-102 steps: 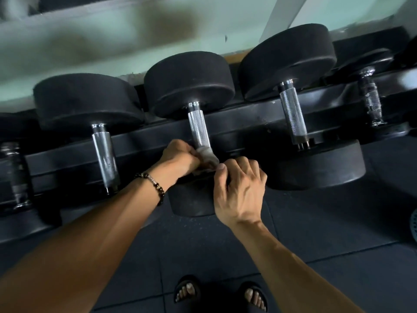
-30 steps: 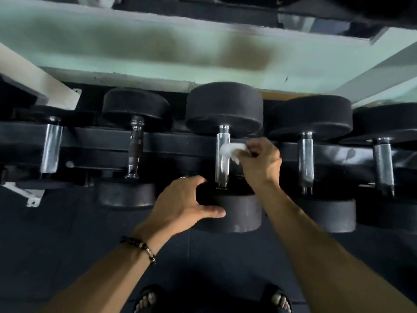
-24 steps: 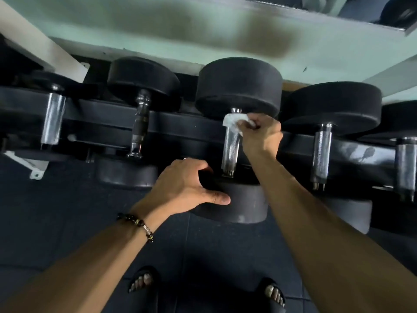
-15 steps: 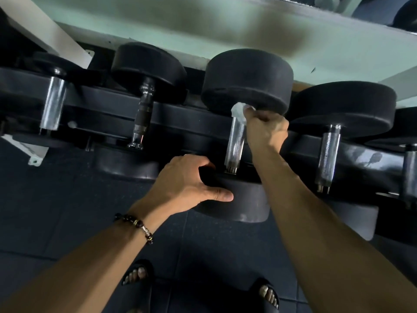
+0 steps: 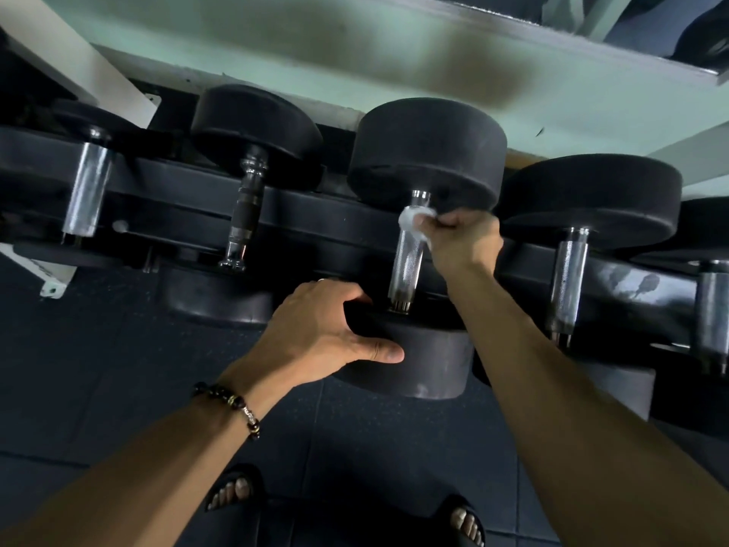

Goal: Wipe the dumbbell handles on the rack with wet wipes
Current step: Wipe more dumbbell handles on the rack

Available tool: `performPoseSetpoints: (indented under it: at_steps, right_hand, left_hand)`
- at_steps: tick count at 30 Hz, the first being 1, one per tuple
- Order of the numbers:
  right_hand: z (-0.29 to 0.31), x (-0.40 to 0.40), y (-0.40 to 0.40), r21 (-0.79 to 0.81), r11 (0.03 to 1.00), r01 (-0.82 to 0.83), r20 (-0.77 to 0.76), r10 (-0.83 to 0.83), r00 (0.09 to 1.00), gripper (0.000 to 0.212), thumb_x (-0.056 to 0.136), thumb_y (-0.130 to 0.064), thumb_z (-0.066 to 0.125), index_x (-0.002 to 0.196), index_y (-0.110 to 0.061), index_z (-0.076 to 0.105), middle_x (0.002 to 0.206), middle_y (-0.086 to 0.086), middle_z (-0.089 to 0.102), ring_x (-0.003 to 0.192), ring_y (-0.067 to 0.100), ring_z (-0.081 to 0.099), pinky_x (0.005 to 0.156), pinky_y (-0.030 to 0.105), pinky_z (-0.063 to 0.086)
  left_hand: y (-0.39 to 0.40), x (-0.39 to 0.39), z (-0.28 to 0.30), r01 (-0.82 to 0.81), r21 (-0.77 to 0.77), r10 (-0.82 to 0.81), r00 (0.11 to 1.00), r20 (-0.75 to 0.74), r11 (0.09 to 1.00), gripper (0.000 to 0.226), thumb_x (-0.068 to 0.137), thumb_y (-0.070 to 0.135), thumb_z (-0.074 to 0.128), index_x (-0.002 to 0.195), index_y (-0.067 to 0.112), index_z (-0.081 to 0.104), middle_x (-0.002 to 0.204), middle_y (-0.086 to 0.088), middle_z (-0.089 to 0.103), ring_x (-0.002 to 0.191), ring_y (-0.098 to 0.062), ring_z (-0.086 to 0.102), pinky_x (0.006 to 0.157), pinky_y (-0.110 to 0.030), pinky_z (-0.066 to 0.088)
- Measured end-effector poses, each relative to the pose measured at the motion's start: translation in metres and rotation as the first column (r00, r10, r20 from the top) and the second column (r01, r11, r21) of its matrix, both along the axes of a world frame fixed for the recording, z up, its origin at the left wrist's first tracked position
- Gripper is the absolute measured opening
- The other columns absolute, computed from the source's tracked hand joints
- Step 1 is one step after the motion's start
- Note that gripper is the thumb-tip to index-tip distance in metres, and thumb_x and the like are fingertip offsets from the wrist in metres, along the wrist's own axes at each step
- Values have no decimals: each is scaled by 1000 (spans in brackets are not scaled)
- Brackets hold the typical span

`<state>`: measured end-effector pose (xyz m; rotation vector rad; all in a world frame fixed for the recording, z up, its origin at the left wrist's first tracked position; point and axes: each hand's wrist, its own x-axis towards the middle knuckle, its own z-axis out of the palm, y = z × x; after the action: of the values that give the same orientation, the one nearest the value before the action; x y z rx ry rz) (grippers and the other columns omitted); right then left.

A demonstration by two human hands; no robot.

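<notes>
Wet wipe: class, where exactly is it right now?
In the head view the wet wipe sits centre-right, pinched by the right hand against the top of the middle dumbbell's handle, just under its far weight head.

A pale green wall (image 5: 276, 45) with dark smudges runs behind everything. A white slanted beam (image 5: 59, 53) crosses the wall's left end, above a white bracket (image 5: 51, 278). Below the wall lies dark rubber tile flooring (image 5: 98, 369) with faint seams; light is dim.
</notes>
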<state>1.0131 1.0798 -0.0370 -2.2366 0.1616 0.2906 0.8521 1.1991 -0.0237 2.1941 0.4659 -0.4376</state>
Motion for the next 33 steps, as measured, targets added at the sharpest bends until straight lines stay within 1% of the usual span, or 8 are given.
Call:
performPoseSetpoints:
  at_steps: [3,9,12,15,18,21,27,33]
  right_hand:
    - [3,4,8,43,998,39,1,-39,999,24,78,-35,82,66,-25,63,75,-8,66,81,12,64,81,23,53]
    - [5,-27,-25,-148,947,-286,-144,265,953,24,76,-36,83,63,-26,66,69,-4,69,66,9,64,59,16,50]
    - [1,0,-2,-57,996,-64,-6,64,998,21,77,-36,82,70,-22,68,83,1,73,80,14,66,81,28,55]
    - [-7,7,3,-10,1000,4,12,-4,1000,24,77,-41,81,73,-22,68,86,0,73,85,16,69,85,29,56]
    - [0,-17,-21,-98,973,-207,-111,196,974,27,77,-41,81,64,-23,67,68,-5,67,68,9,63,65,25,50]
    - [5,-31,-37,-226,841,-491,-306,418,856,32,78,-37,81,56,-24,61,63,-4,64,63,10,60,58,23,47]
    - [1,-8,-23,-26,980,-196,-136,191,972,28,72,-36,87,63,-21,64,63,-5,64,60,8,58,62,23,47]
    - [-1,-27,-41,-216,817,-534,-378,435,817,30,72,-38,86,58,-23,64,61,-8,62,60,5,56,56,20,41]
  left_hand:
    - [-1,1,1,-11,1,11,1000,13,1000,77,48,74,77,112,33,66,112,15,66,110,-8,56,94,-33,49]
    - [-1,-2,0,-8,1,8,1000,8,1000,81,48,77,75,115,34,64,116,13,62,115,-10,53,98,-37,46]
    - [-1,-2,0,-4,-1,4,1000,6,1000,86,47,80,73,118,33,63,117,12,62,115,-11,52,98,-38,46]
    - [-2,-2,0,2,12,-2,1000,6,1000,85,48,78,73,119,32,62,118,11,59,116,-11,50,99,-35,45]
    - [-2,-3,2,8,12,-8,1000,10,1000,84,50,77,73,119,31,62,118,11,60,115,-10,51,97,-33,44]
    - [-1,-2,0,5,14,-6,1000,13,1000,83,48,79,73,116,32,64,112,12,63,110,-11,53,94,-34,47]
    - [-1,-3,-4,-11,-10,12,999,32,1000,91,42,85,66,117,34,64,119,11,62,116,-11,53,99,-39,46]
    - [-3,-3,0,-16,1,16,999,36,1000,82,44,82,70,112,36,64,111,14,63,110,-9,54,94,-34,47]
